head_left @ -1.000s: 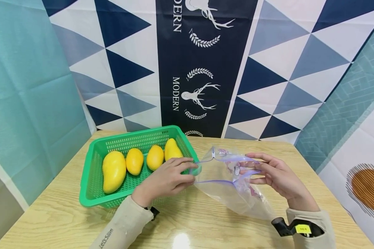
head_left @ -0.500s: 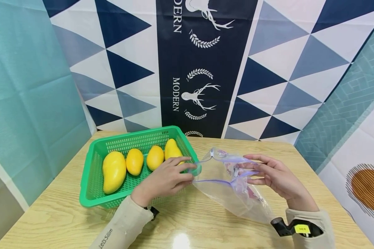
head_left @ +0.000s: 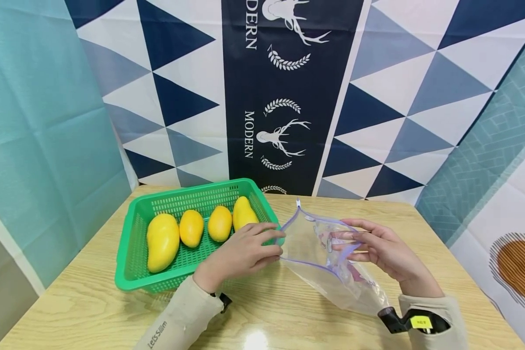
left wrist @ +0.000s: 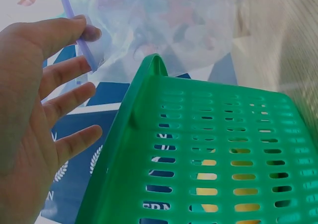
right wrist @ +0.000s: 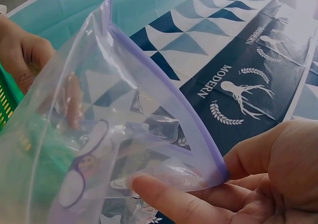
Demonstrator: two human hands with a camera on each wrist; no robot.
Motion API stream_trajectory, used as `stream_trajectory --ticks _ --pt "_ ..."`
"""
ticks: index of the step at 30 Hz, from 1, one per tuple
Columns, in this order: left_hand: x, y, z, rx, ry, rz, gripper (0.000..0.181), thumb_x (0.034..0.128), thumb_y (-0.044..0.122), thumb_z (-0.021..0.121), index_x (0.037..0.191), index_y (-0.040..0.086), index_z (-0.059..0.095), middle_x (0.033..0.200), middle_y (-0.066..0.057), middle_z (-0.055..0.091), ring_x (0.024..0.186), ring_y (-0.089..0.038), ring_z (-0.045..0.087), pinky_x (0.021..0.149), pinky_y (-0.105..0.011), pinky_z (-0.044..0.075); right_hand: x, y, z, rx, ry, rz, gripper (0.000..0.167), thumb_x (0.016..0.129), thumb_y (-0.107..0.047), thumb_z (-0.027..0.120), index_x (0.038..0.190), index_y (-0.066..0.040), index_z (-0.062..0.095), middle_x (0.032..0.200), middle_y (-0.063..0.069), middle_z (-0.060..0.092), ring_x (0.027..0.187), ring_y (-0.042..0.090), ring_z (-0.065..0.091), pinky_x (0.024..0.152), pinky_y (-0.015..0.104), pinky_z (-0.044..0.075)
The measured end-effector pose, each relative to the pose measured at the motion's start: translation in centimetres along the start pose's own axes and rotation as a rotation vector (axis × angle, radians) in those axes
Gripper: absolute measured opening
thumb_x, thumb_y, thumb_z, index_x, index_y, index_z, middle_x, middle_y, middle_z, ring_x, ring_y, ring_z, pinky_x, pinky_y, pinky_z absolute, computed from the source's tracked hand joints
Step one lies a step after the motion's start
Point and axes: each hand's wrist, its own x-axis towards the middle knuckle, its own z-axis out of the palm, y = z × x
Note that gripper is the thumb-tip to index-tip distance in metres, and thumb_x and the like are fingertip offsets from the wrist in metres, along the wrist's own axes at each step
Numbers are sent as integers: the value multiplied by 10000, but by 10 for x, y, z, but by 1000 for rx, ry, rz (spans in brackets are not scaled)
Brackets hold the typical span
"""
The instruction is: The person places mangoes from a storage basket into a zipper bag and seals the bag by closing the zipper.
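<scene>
A clear zip bag [head_left: 332, 287] with purple zip strips and printed figures is held up over the table, its mouth spread apart. My left hand [head_left: 245, 250] holds the left edge of the mouth; in the left wrist view the thumb and index finger pinch the purple strip, the other fingers spread loosely. At the opposite end, my right hand [head_left: 389, 250] pinches the purple strip, with some fingers against the film, as the right wrist view shows. A white slider [head_left: 298, 203] sits at the far corner of the mouth. Nothing is seen inside the bag.
A green plastic basket [head_left: 121, 262] stands left of the bag, right beside my left hand. It holds several yellow mangoes [head_left: 163, 243]. The wooden table [head_left: 70, 296] ends at a patterned cloth backdrop [head_left: 183, 92].
The bag's mouth has spread wider, its far corner with the slider rising and its near strip bowing out. Both hands keep their hold, shifting only slightly. The basket and mangoes stay put.
</scene>
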Motion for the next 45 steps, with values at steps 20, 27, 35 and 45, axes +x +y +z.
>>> stream_trajectory --ticks 20,27,35,45 --pt "6 7 -7 -16 -2 -8 326 930 278 701 1245 212 646 1392 -57 565 1294 -238 508 1025 -404 448 0 0 1 -52 47 38 357 1080 -41 338 1315 -194 558 1259 18 674 1065 232 688 837 366 564" --pt "10 7 -29 25 34 -30 470 872 334 741 1301 178 627 1393 -82 561 1280 -268 507 1017 -436 456 0 -1 0 -58 45 38 363 1077 -32 334 1326 -179 554 1264 12 672 1065 227 688 833 362 568" --pt "12 -1 -59 118 93 -83 506 856 317 737 1316 147 610 1349 -112 580 1266 -308 512 1006 -463 458 -1 -1 0 -70 36 32 369 1081 -38 322 1334 -183 550 1273 7 667 1074 219 685 839 358 568" --pt "5 -19 -75 195 56 -180 556 873 306 728 1366 112 560 1355 -150 566 1267 -361 502 1013 -521 446 -2 -1 -1 -60 16 18 391 1081 -30 310 1346 -185 551 1288 17 660 1077 223 684 847 359 568"
